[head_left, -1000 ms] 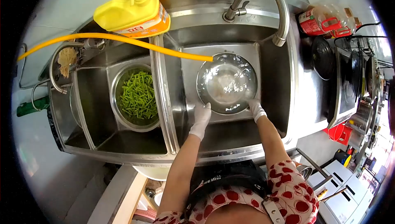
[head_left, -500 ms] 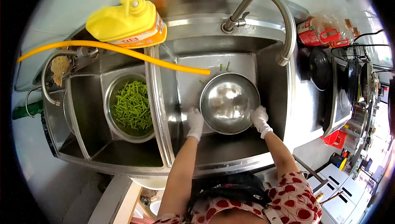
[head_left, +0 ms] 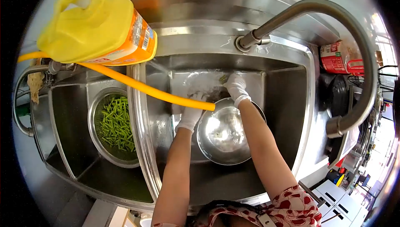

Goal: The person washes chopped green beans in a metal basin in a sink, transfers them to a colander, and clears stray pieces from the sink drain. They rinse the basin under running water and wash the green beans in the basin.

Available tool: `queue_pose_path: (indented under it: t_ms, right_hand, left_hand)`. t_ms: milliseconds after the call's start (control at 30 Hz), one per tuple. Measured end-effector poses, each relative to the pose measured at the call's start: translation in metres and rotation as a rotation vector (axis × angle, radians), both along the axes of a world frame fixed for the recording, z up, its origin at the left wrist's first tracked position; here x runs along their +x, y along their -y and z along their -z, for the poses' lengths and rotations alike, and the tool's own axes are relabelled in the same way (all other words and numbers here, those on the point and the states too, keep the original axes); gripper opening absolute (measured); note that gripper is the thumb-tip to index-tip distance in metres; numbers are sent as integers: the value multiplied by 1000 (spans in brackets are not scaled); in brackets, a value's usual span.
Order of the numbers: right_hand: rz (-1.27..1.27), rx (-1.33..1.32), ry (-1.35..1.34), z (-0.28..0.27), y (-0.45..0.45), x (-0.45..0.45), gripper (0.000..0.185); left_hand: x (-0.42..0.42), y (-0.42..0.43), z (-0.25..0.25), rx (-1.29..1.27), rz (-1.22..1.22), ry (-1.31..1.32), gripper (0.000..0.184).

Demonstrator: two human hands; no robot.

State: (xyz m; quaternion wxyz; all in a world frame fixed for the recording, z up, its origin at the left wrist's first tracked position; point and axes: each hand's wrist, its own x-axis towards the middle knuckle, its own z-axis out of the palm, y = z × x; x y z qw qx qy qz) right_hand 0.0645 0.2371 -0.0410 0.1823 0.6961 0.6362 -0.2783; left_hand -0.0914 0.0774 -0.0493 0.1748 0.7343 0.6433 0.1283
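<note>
My right hand [head_left: 236,88], in a white glove, is at the back of the middle sink basin. Small cut green bean pieces [head_left: 223,78] show at its closed fingertips. My left hand [head_left: 190,112], also gloved, is low in the basin beside the metal bowl [head_left: 225,137]. The yellow hose [head_left: 166,96] crosses over that hand and hides part of it; its fingers are blurred. The shiny bowl sits on the basin floor, partly covered by my right forearm. In the left basin, cut green beans [head_left: 116,123] lie in a round metal strainer [head_left: 96,143].
A large yellow jug [head_left: 91,31] stands on the sink's back ledge, with the hose passing beneath it. A tall curved faucet [head_left: 325,6] arches over the right side. Plastic bottles [head_left: 337,58] and black pans [head_left: 336,93] are farther right.
My right hand has left the bowl's right rim and reached to the bean pieces at the basin's back. My left hand has moved forward under the hose end. The view has come closer.
</note>
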Motion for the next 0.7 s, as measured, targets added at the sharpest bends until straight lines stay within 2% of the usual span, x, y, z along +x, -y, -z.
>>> queue_pose_path:
  t_ms: [33,67,100,167,200,267,300,400,433,467,533,633,700]
  right_hand:
    - [74,43,-19,7,1,-8,33]
    - [70,60,-20,11,2,-13,30]
    - [67,82,-23,24,0,-15,27]
    - [32,147,-64,24,-2,-12,25]
    - [12,88,-68,33,-10,-6,27]
    - [51,115,-139,27,-16,5,31]
    - [170,75,-249,37,-17,10,30]
    - [44,75,-143,-29,-3,-25,34]
    - [-74,117,-140,-1,0,-27,36]
    - [109,128,-165,28,2,-34,33]
    - [-38,77,-109,22,8,-38,27]
    - [-183,302,-201,37,6,-18,17]
    - [-148,268,-328,23,-6,-1,14]
  left_hand:
    - [1,-5,4,-108,-74,41,21]
    - [3,-8,5,-213,-149,83,20]
    - [4,-2,37,-84,-76,-7,17]
    - [8,-8,32,-73,-175,13,20]
    - [8,-6,26,-76,-224,21,22]
    - [4,-5,-8,-54,-141,63,32]
    - [5,-7,-18,-39,-103,91,39]
    - [2,-7,11,37,208,-9,43]
    - [4,-7,9,-33,168,-27,39]
    - [4,-6,15,-106,187,-47,38]
    - [4,-7,36,-243,223,-86,35]
    - [2,6,41,-56,17,108,24]
    - [5,11,38,21,-239,272,21]
